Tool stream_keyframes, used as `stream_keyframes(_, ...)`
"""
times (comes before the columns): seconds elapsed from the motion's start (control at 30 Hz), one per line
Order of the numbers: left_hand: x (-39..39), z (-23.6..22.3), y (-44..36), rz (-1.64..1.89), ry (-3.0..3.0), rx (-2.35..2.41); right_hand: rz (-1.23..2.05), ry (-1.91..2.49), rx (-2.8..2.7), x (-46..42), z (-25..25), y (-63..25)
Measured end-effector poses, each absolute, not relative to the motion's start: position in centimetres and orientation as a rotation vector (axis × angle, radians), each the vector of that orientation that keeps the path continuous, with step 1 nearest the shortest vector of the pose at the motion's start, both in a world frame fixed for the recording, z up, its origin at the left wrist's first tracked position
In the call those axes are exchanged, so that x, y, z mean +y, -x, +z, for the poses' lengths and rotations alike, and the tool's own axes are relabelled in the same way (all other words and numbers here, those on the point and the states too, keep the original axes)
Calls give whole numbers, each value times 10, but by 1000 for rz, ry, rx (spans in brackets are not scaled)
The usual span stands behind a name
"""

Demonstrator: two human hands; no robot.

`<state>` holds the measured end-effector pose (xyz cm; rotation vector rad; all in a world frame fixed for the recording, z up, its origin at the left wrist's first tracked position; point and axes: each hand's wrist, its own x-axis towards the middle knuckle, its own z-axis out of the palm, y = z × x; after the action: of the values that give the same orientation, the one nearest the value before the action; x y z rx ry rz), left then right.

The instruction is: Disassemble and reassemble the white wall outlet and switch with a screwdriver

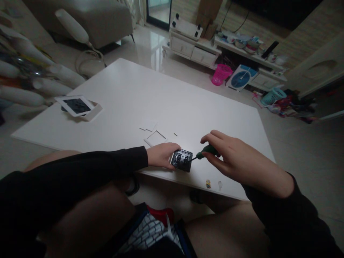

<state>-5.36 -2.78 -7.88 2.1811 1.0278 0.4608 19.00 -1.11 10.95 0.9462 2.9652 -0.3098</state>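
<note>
A small dark switch module rests near the front edge of the white table. My left hand grips its left side, fingers curled round it. My right hand is closed on a green-handled screwdriver, whose tip touches the module's right side. A white square frame, a white cover plate and a few tiny parts lie just beyond the module.
An open white box with a dark insert sits at the table's left. Two small stickers mark the front edge. Behind are a sofa, a low cabinet, a pink basket and a fan on the floor.
</note>
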Motion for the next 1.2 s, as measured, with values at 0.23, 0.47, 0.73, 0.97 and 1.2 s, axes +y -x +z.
stream_keyframes(0.23,-28,-77,53,460,-2147,1003,31,-1140,2886,-13,104,-180)
stream_keyframes(0.47,-27,-77,53,447,-2175,1019,-117,-981,2916,-12,110,-179)
stream_keyframes(0.73,-27,-81,53,454,-2201,1034,141,-1254,2838,-8,103,-178)
stream_keyframes(0.97,-27,-76,53,431,-2177,1024,-206,-1048,2895,-11,111,-179)
stream_keyframes(1.2,-27,-77,53,417,-2190,1036,15,-1281,2752,-9,105,-174)
